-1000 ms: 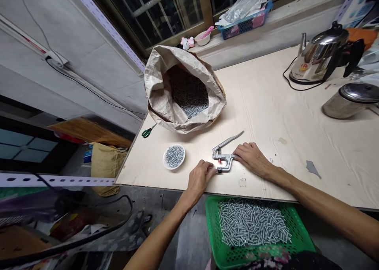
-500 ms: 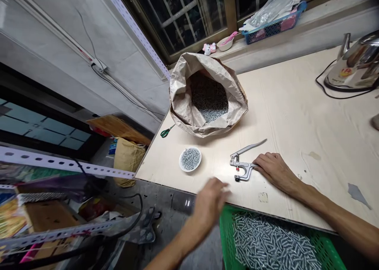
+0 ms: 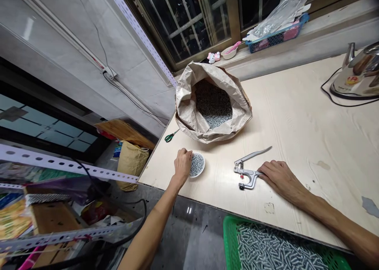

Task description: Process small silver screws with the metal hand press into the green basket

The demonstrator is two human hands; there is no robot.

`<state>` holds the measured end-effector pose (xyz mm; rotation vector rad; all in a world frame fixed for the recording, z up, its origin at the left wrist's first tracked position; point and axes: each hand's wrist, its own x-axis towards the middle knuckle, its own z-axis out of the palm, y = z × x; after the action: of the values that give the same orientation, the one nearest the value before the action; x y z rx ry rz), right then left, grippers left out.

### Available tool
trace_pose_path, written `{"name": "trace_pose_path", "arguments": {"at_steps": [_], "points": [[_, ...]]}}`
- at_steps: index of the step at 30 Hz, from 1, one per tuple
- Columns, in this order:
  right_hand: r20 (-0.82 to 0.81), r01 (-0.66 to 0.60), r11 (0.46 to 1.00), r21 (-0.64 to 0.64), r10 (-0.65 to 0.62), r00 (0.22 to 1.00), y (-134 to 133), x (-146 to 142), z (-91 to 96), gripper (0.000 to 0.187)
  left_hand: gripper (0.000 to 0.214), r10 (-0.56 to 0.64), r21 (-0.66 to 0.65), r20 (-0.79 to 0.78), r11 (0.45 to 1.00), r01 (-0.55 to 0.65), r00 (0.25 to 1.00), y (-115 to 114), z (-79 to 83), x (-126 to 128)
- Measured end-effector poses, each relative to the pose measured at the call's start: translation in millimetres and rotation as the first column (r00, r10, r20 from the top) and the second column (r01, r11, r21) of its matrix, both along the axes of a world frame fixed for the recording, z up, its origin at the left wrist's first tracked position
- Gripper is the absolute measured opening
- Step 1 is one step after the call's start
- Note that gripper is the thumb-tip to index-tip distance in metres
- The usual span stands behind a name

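Note:
My left hand (image 3: 182, 164) reaches into a small white dish (image 3: 200, 168) of little metal pieces, its fingers curled down among them; what they hold is hidden. My right hand (image 3: 278, 177) lies on the lower handle of a metal press plier (image 3: 248, 171) resting on the pale wooden table (image 3: 299, 124). The plier's upper handle sticks up to the right. Behind them stands an open paper sack (image 3: 212, 103) full of small metal pieces.
Green-handled scissors (image 3: 171, 136) lie at the table's left edge. A green basket (image 3: 268, 246) of metal pieces sits below the front edge. A steel kettle (image 3: 358, 74) with its cord stands at the far right. A blue basket (image 3: 274, 33) is on the windowsill.
My left hand left the plier, swung down over the table's front edge, and now sits in the white dish. The view has shifted left. My right hand stays on the plier.

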<state>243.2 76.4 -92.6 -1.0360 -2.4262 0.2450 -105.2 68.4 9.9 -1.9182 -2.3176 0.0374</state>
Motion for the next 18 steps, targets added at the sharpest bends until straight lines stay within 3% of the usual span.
{"name": "trace_pose_path", "arguments": {"at_steps": [6, 8, 11, 14, 16, 18], "points": [[-0.003, -0.004, 0.999, 0.052, 0.004, 1.0, 0.3, -1.4, 6.9, 0.03, 0.027, -0.089, -0.055, -0.064, 0.995, 0.086, 0.994, 7.1, -1.4, -6.3], [0.006, -0.027, 0.997, 0.078, 0.027, 1.0, -1.2, -1.6, 11.6, 0.029, 0.025, -0.119, 0.032, -0.025, 0.992, 0.12, 0.993, 3.6, 4.0, -2.4], [0.034, -0.085, 0.991, 0.104, 0.082, 0.996, -4.6, -3.3, 16.1, 0.027, 0.019, -0.198, 0.206, 0.192, 0.966, 0.158, 0.961, -12.0, 12.8, 24.5], [0.063, -0.09, 0.991, 0.102, 0.084, 0.994, -7.2, -6.7, 16.3, 0.028, 0.015, -0.403, 0.258, 0.436, 0.913, 0.317, 0.805, -42.0, 11.7, 73.0], [0.082, -0.094, 0.992, 0.086, 0.087, 0.993, -8.5, -8.5, 16.9, 0.027, 0.017, -0.557, 0.259, 0.51, 0.826, 0.5, 0.656, -66.1, 2.0, 106.5], [0.086, -0.099, 0.994, 0.042, 0.095, 0.992, -9.8, -8.9, 20.3, 0.026, 0.02, -0.598, 0.219, 0.53, 0.781, 0.585, 0.601, -87.4, -13.9, 132.5]]}}
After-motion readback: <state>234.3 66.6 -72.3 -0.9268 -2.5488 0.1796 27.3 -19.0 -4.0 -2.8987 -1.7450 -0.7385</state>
